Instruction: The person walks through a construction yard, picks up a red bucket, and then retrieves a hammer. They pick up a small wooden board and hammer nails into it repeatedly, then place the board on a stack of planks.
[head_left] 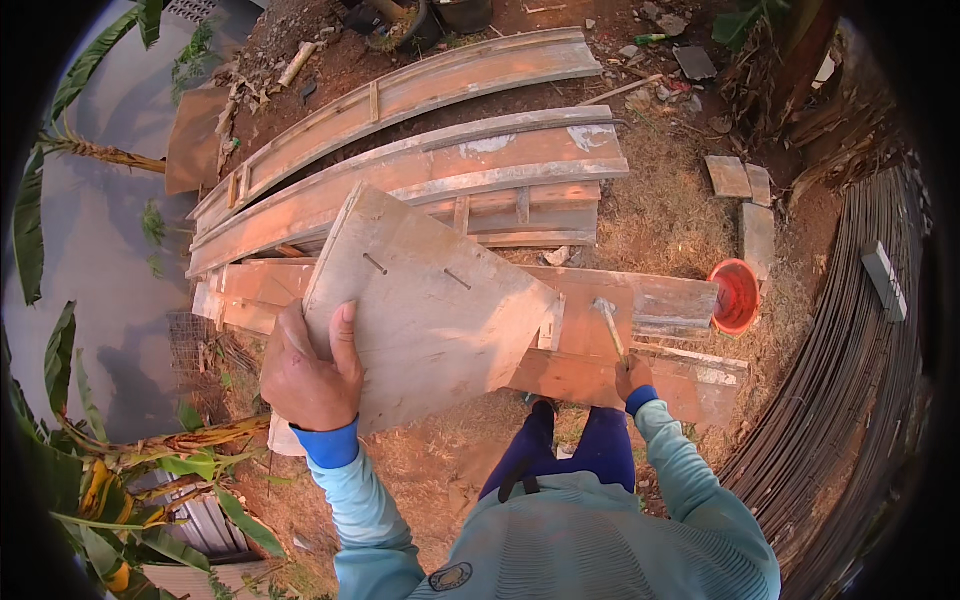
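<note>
My left hand (pixel 312 370) grips the left edge of a pale plywood board (pixel 420 320), thumb on its upper face. The board is raised and tilted over the wooden panels. Two thin, dark pieces that look like nails (pixel 457 279) show on its face. A small wood strip (pixel 552 322) sits at its right corner. My right hand (pixel 634 377) is closed around the handle of a hammer (pixel 612 328). The hammer's head is over an orange-brown formwork panel (pixel 590 372), right of the board; whether it touches the panel I cannot tell.
Long wooden formwork panels (pixel 480 165) with raised edges lie ahead. A red bucket (pixel 735 297) stands at the right, near flat tiles (pixel 756 240). Beyond are bundled metal rods (pixel 830 350) with a pale block (pixel 884 281) on top. Banana leaves (pixel 130 470) and a grey wall are on the left.
</note>
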